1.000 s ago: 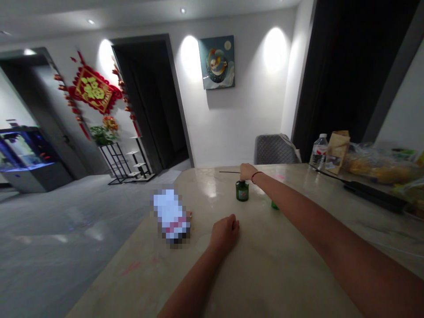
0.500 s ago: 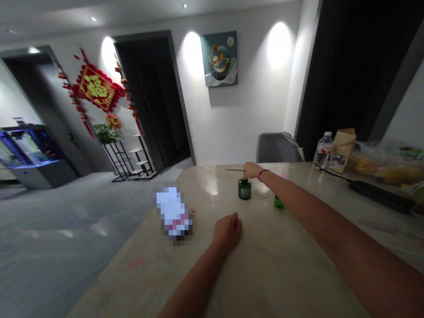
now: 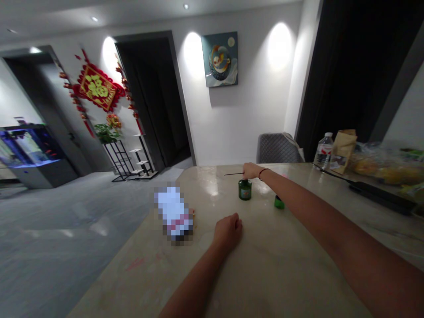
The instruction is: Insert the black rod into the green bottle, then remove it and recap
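At the far part of the table, my right hand [image 3: 251, 171] is closed around a thin dark stick [image 3: 233, 174] that sticks out to the left, nearly level. Directly under that hand stands a small dark green bottle [image 3: 245, 191] with a label on its front; its top is partly hidden by the fingers. Right of the bottle, close to my forearm, sits a short bright green piece [image 3: 279, 203], too small to name. My left hand [image 3: 228, 232] rests on the table as a loose fist, nearer to me, and nothing shows in it.
A blurred-out bright object [image 3: 174, 212] lies on the table [image 3: 265, 265] near its left edge. A water bottle [image 3: 323, 150], a paper bag [image 3: 342, 150], plastic bags [image 3: 380, 163] and a black long item [image 3: 380, 194] are at the right. A grey chair [image 3: 280, 148] stands behind.
My right hand has shifted very slightly left, and the stick's free end now dips a little lower. My left hand stays in place.
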Demonstrator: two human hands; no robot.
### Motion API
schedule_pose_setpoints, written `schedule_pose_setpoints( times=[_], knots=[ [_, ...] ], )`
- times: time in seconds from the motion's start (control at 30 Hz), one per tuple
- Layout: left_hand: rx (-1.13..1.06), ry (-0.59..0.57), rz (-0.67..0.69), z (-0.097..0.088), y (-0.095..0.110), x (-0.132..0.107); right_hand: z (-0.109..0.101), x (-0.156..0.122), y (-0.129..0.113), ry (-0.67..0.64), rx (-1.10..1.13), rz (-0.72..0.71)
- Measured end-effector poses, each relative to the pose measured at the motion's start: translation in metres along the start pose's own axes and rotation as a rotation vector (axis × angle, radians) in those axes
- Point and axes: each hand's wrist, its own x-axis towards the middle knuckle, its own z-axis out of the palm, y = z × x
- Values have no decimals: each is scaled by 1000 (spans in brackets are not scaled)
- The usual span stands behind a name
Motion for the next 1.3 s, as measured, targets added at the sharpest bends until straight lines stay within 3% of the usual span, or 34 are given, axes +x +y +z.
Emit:
schedule_pose_setpoints(
  times=[0.5, 0.7, 0.93, 1.07, 1.17, 1.3],
  knots=[
    [5, -13, -2, -2, 1, 0, 14, -7, 10, 156, 114, -34],
    [4, -3, -1, -2, 1, 0, -2, -10, 19, 248, 184, -1],
    [-8, 11, -4, 0, 0, 0, -36, -24, 32, 433, 414, -4],
    [-6, 21, 12, 0, -1, 0, -42, -39, 46, 511, 612, 35],
    [-4, 12, -7, -2, 1, 0, -29, -52, 54, 429, 734, 57],
    [-7, -6, -28, -4, 2, -1, 2, -67, 56, 151, 779, -10]
  ],
)
